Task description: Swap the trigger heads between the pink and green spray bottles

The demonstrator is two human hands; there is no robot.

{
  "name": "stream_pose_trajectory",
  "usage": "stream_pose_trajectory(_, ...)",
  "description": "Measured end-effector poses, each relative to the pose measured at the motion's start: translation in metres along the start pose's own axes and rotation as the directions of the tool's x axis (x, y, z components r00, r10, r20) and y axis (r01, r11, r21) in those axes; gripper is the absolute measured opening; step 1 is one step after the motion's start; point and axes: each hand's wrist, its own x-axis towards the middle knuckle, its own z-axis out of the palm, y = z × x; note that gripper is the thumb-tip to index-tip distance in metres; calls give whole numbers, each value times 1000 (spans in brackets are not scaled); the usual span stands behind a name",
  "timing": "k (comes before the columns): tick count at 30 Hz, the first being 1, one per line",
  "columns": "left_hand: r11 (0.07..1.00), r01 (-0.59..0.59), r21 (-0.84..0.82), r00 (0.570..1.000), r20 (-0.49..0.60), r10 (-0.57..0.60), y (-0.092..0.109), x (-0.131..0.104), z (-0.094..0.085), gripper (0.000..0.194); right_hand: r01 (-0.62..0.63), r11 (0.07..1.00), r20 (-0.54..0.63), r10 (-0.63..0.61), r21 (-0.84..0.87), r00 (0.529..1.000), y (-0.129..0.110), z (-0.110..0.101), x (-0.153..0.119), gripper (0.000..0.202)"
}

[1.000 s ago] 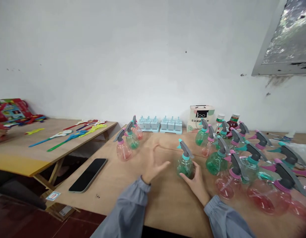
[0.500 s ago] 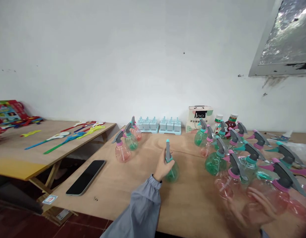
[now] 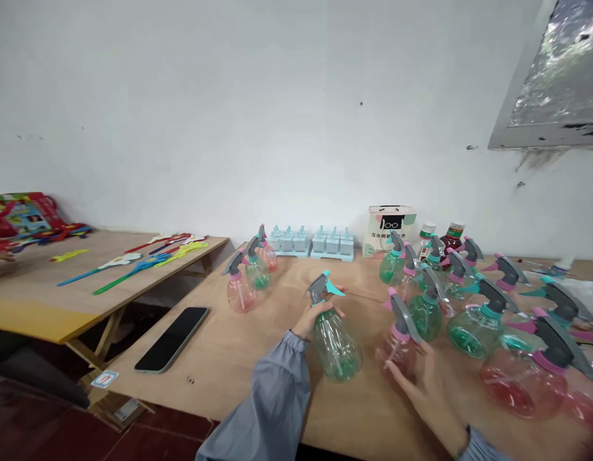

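Note:
My left hand (image 3: 312, 320) is closed round the neck of a green spray bottle (image 3: 339, 352), which leans with its grey and teal trigger head up and to the left. Close to its right, my right hand (image 3: 417, 378) grips the body of a pink spray bottle (image 3: 396, 349) with a grey and pink head. Behind that bottle stands another green spray bottle (image 3: 427, 314). A larger pink spray bottle (image 3: 524, 378) is at the right, apart from my right hand. Three more bottles stand at the back left, among them a pink spray bottle (image 3: 241, 293).
A phone (image 3: 173, 339) lies at the table's left edge. Pale blue ice-pop moulds (image 3: 332, 243) and a printed paper bag (image 3: 389, 234) stand along the wall. Several spray bottles crowd the right side. A second table (image 3: 99, 294) at left holds coloured hand-shaped sticks.
My left hand has turned the green spray bottle, so it now leans. My right hand has moved left from the bottles at right and now holds a pink spray bottle.

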Motion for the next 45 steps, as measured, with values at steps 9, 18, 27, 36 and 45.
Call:
stream_pose_trajectory(9, 999, 21, -27, 1000, -18, -21, -17, 5, -6, 37, 43, 999, -33, -42, 20, 999, 17, 69, 64, 73)
stream_pose_trajectory(18, 999, 40, -20, 992, 118, -37, -13, 1, -4, 33, 63, 996, -52, -59, 71, 997, 19, 67, 54, 72)
stream_pose_trajectory(27, 1000, 3, -7, 998, 62, -2, -16, 1, -7, 34, 31, 992, -2, -31, 125, 1000, 17, 68, 54, 73)
stream_pose_trajectory(36, 995, -59, -80, 992, -115, 50, -17, 1, -3, 32, 33, 992, 8, -34, 120, 999, 15, 66, 53, 74)
stream_pose_trajectory(45, 994, -60, 90, 997, -40, 64, -14, -2, 4, 38, 20, 992, 18, -23, 122, 1000, 18, 67, 52, 75)
